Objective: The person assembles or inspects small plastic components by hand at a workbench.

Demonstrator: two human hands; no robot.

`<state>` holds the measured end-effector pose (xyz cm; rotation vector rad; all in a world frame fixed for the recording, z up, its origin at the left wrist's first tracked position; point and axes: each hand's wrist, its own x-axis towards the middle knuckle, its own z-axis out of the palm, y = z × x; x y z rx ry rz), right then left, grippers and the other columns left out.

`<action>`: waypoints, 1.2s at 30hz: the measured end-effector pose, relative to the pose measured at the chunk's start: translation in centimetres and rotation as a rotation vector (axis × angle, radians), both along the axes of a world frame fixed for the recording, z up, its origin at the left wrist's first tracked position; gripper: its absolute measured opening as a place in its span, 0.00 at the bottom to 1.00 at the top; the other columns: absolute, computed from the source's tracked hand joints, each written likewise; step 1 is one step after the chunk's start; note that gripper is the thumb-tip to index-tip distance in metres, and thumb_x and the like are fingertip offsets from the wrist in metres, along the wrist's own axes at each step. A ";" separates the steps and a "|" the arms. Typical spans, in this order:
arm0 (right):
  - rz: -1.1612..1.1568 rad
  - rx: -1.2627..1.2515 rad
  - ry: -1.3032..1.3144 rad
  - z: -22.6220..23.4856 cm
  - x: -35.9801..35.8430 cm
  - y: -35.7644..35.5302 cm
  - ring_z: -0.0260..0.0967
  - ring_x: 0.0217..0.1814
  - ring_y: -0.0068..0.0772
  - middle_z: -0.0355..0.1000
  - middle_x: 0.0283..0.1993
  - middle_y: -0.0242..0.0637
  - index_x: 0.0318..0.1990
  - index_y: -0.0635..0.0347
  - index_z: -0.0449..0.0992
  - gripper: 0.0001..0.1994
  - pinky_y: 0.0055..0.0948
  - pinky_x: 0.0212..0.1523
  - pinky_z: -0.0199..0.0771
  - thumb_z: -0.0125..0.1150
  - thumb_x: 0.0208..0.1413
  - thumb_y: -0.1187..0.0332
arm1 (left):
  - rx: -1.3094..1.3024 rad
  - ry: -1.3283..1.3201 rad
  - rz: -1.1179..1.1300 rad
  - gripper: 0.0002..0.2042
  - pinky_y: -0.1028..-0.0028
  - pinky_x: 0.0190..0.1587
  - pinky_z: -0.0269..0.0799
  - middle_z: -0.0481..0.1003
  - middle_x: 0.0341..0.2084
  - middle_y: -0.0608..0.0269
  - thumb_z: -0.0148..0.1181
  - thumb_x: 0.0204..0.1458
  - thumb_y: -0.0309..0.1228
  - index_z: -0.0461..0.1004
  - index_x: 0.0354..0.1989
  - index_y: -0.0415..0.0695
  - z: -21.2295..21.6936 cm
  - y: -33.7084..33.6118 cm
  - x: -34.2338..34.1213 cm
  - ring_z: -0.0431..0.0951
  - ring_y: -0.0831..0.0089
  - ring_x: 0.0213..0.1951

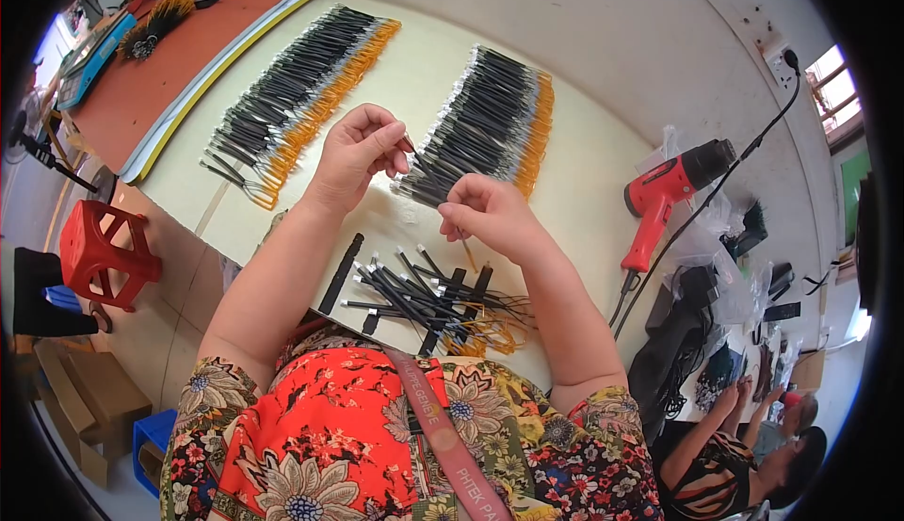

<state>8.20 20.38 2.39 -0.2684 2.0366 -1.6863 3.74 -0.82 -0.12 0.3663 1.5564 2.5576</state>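
My left hand (363,155) is raised over the pale table, thumb and forefinger pinched on a thin dark piece whose end pokes past the fingertips. My right hand (492,216) is closed, with a short yellow wire (469,253) hanging below its fingers. Whether both hands hold one and the same cable cannot be made out. Just beyond them lies a row of black-sleeved cables (476,111) with white connectors and yellow wire loops. A second such row (297,97) is to the left. Close to my body is a loose pile of similar cables (414,290).
A red heat gun (673,191) with a black cord is at the right by the wall. Left are a reddish-brown work surface (179,69) and a red stool (108,251). Cardboard (99,389) lies lower left. Other people (744,455) sit at lower right.
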 end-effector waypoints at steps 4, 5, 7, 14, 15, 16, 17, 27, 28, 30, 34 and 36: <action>-0.004 0.019 -0.001 0.2 0.1 0.1 0.72 0.29 0.23 0.74 0.27 0.36 0.32 0.63 0.69 0.07 0.22 0.31 0.72 0.59 0.53 0.69 | -0.029 0.009 0.000 0.06 0.82 0.23 0.68 0.75 0.26 0.60 0.56 0.54 0.31 0.68 0.34 0.43 -0.1 0.0 -0.1 0.76 0.76 0.23; -0.010 0.039 0.020 0.2 0.1 0.2 0.71 0.29 0.22 0.73 0.27 0.35 0.32 0.63 0.69 0.07 0.21 0.31 0.72 0.59 0.53 0.69 | -0.029 0.008 0.000 0.06 0.82 0.23 0.68 0.75 0.26 0.60 0.56 0.54 0.31 0.68 0.34 0.43 0.0 0.0 -0.1 0.76 0.76 0.23; -0.012 0.061 0.036 0.5 0.1 0.5 0.71 0.28 0.22 0.73 0.27 0.35 0.31 0.63 0.70 0.07 0.21 0.31 0.72 0.58 0.53 0.69 | -0.084 -0.016 0.041 0.10 0.83 0.23 0.67 0.75 0.28 0.59 0.54 0.55 0.36 0.68 0.37 0.42 0.1 0.0 0.1 0.76 0.77 0.22; 0.105 0.659 0.358 2.4 1.4 0.5 0.70 0.26 0.27 0.71 0.23 0.35 0.29 0.62 0.72 0.06 0.25 0.29 0.69 0.57 0.50 0.68 | -0.212 -0.079 0.304 0.10 0.84 0.22 0.62 0.75 0.29 0.63 0.51 0.57 0.39 0.69 0.36 0.45 -0.2 -0.9 -0.8 0.73 0.81 0.21; 0.136 0.749 0.474 1.7 1.4 0.4 0.70 0.27 0.32 0.71 0.24 0.38 0.29 0.61 0.72 0.06 0.29 0.30 0.69 0.57 0.49 0.68 | -0.207 -0.081 0.305 0.10 0.84 0.22 0.63 0.75 0.29 0.64 0.51 0.57 0.38 0.69 0.36 0.45 -0.3 -1.0 -0.9 0.73 0.81 0.21; 0.163 0.840 0.589 1.2 1.4 0.4 0.70 0.29 0.38 0.70 0.25 0.41 0.29 0.61 0.73 0.07 0.33 0.31 0.69 0.56 0.48 0.67 | -0.201 -0.082 0.300 0.09 0.84 0.23 0.63 0.75 0.29 0.64 0.51 0.57 0.38 0.69 0.36 0.45 -0.3 -0.9 -0.9 0.73 0.81 0.21; 0.159 0.843 0.585 0.8 1.4 0.5 0.70 0.29 0.38 0.70 0.25 0.41 0.29 0.61 0.73 0.07 0.33 0.31 0.69 0.56 0.48 0.67 | -0.200 -0.083 0.295 0.09 0.84 0.23 0.63 0.75 0.29 0.64 0.51 0.57 0.38 0.69 0.36 0.45 -0.4 -0.7 -0.9 0.73 0.81 0.21; 0.470 0.977 0.646 1.5 3.4 -1.1 0.70 0.34 0.48 0.71 0.28 0.43 0.26 0.61 0.73 0.09 0.42 0.34 0.69 0.57 0.49 0.63 | -0.166 -0.085 0.270 0.08 0.83 0.23 0.63 0.75 0.28 0.63 0.51 0.57 0.36 0.69 0.35 0.44 -0.8 -1.1 -0.9 0.73 0.80 0.21; 0.505 0.962 0.658 1.1 3.8 -1.3 0.71 0.34 0.48 0.71 0.28 0.44 0.26 0.61 0.73 0.09 0.43 0.34 0.70 0.56 0.49 0.64 | -0.165 -0.083 0.261 0.09 0.82 0.23 0.63 0.75 0.28 0.62 0.51 0.56 0.36 0.69 0.35 0.43 -0.7 -0.9 -0.9 0.73 0.79 0.21; 0.480 0.963 0.676 0.3 4.2 -1.6 0.71 0.34 0.48 0.72 0.28 0.45 0.26 0.61 0.73 0.09 0.43 0.34 0.70 0.55 0.49 0.64 | -0.169 -0.069 0.236 0.08 0.82 0.23 0.63 0.75 0.28 0.62 0.51 0.56 0.35 0.69 0.35 0.43 -0.6 -0.5 -1.0 0.73 0.79 0.21; 0.444 0.965 0.702 -0.4 4.3 -2.2 0.71 0.33 0.49 0.71 0.26 0.47 0.26 0.62 0.72 0.08 0.43 0.33 0.70 0.54 0.49 0.66 | -0.182 -0.057 0.189 0.07 0.84 0.21 0.63 0.75 0.26 0.65 0.51 0.56 0.35 0.70 0.34 0.45 -0.7 -0.4 -0.7 0.72 0.81 0.19; 0.423 0.943 0.656 0.4 4.2 -2.2 0.71 0.32 0.49 0.70 0.25 0.47 0.27 0.62 0.72 0.08 0.43 0.32 0.70 0.53 0.50 0.66 | -0.173 -0.049 0.140 0.07 0.84 0.21 0.63 0.75 0.26 0.64 0.51 0.56 0.35 0.70 0.34 0.45 -0.5 -0.3 -0.6 0.72 0.81 0.19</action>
